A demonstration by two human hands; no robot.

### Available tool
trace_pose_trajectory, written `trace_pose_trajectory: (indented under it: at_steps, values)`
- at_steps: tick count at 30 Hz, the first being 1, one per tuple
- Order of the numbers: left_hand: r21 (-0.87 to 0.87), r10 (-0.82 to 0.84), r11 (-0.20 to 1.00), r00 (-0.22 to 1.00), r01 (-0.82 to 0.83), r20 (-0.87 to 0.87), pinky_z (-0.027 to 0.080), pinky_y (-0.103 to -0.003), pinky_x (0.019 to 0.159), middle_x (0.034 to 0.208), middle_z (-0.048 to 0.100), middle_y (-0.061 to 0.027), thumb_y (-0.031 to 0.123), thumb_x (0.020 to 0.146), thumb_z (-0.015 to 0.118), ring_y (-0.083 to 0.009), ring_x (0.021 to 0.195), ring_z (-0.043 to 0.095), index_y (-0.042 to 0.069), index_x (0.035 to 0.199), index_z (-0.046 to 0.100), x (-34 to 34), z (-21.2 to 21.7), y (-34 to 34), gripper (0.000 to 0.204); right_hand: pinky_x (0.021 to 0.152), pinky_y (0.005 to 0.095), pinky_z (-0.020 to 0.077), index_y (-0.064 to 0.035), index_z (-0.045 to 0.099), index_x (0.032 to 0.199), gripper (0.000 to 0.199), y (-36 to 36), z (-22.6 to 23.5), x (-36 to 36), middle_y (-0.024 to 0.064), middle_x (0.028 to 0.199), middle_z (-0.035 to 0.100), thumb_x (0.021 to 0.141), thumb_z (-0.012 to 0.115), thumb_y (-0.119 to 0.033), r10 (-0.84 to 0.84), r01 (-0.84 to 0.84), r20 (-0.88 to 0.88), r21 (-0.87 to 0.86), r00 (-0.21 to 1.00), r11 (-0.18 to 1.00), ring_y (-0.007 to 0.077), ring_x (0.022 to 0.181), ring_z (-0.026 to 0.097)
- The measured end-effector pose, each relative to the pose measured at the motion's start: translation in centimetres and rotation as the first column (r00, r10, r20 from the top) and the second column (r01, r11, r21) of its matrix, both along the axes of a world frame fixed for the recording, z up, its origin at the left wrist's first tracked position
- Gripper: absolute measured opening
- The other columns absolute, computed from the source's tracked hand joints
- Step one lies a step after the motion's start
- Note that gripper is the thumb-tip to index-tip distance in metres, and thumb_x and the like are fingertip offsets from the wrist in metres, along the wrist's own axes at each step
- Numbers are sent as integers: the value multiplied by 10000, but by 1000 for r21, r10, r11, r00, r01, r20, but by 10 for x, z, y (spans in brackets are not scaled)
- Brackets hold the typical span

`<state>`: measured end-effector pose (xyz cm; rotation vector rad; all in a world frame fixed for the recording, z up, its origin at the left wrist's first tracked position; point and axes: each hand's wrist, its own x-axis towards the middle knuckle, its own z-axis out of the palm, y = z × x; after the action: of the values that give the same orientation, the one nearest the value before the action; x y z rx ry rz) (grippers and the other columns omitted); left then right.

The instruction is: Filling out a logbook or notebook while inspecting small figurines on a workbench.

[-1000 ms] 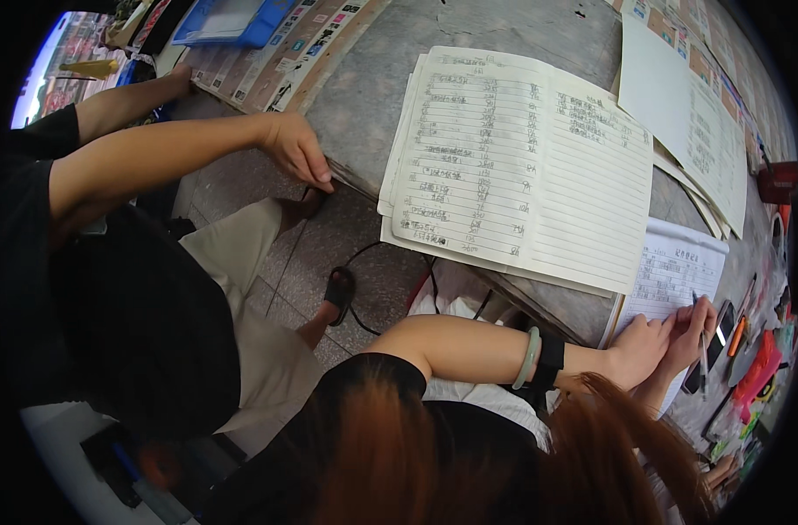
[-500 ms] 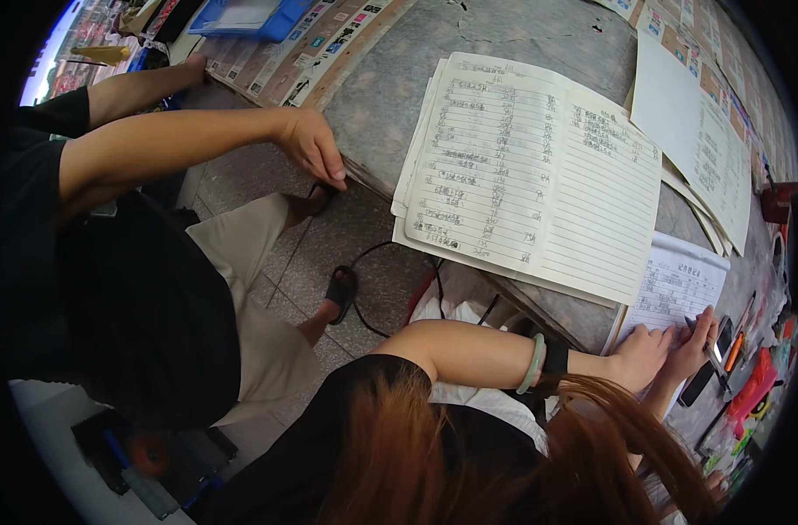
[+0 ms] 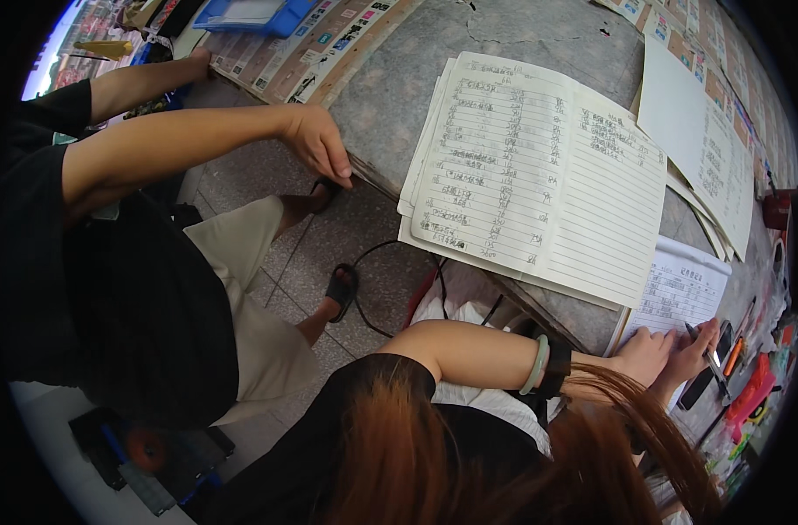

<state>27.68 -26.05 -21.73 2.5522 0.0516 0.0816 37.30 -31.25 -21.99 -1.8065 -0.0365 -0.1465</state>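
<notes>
At the lower right, my left hand [image 3: 641, 356] lies with its fingers stretched over the bottom of a printed form [image 3: 681, 284] that bears handwriting. A pale green bangle [image 3: 535, 366] and a dark band circle that wrist. Beside it, my right hand [image 3: 694, 348] is closed around a pen [image 3: 716, 371], its tip end near the form's right edge. Strands of hair cover part of my right forearm. Just beyond the form, an open lined notebook [image 3: 604, 210] rests on other papers; handwriting fills its left page and the top of its right one.
On the left stands another person, one hand [image 3: 318, 144] at the table edge. More sheets [image 3: 692, 109] lie at the far right. A phone [image 3: 698, 387], an orange pen [image 3: 734, 357] and a pink item [image 3: 752, 398] crowd the right edge. A blue tray [image 3: 254, 17] sits far left.
My right hand and the pen have shifted slightly down beside my left hand. The whole view has moved a little; the notebook and the other person's hand stay in place.
</notes>
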Motion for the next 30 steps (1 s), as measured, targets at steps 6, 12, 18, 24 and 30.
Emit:
trace_pose_trajectory:
  at_steps: [6, 12, 18, 24, 30]
  values:
    - [34, -78, 996, 997, 78, 2, 350, -268, 658, 1211, 422, -133, 201, 732, 490, -161, 852, 465, 25, 1044, 535, -2, 6, 5, 361, 420, 166, 193, -55, 498, 727, 160, -20, -6, 11, -54, 573, 368, 838, 508, -170, 235, -235, 15, 60, 972, 970, 11, 468, 277]
    - [18, -107, 994, 993, 108, -54, 360, -266, 665, 1213, 421, -126, 204, 727, 500, -167, 873, 463, 21, 1039, 537, -5, 6, 13, 364, 406, 170, 180, -44, 496, 681, 179, -12, -10, 10, -58, 550, 337, 831, 509, -141, 297, -287, 125, -91, 947, 953, 10, 454, 246]
    - [24, -79, 997, 997, 79, 22, 394, -267, 636, 1089, 480, -124, 170, 725, 488, -164, 819, 511, 19, 979, 551, 1, 10, 2, 303, 413, 175, 186, -46, 484, 641, 209, -26, 2, 15, -57, 580, 308, 834, 502, -123, 447, -112, 446, -600, 775, 792, 19, 479, 236]
    - [-27, -6, 1000, 996, 9, 88, 437, -275, 584, 1047, 509, -134, 114, 707, 476, -160, 781, 540, -8, 974, 501, -6, 1, 19, 294, 464, 228, 221, -58, 375, 528, 314, 8, -1, 1, -53, 534, 294, 764, 581, -48, 226, -106, 318, -354, 921, 929, 58, 522, 268]
    - [140, -133, 982, 989, 124, 58, 422, -248, 572, 1221, 406, -116, 272, 669, 601, -145, 802, 489, -13, 1141, 417, -8, 14, 28, 581, 425, 196, 223, -27, 423, 504, 313, 8, 8, -3, -42, 477, 397, 752, 607, -79, 140, -120, 134, -147, 981, 982, 22, 475, 303]
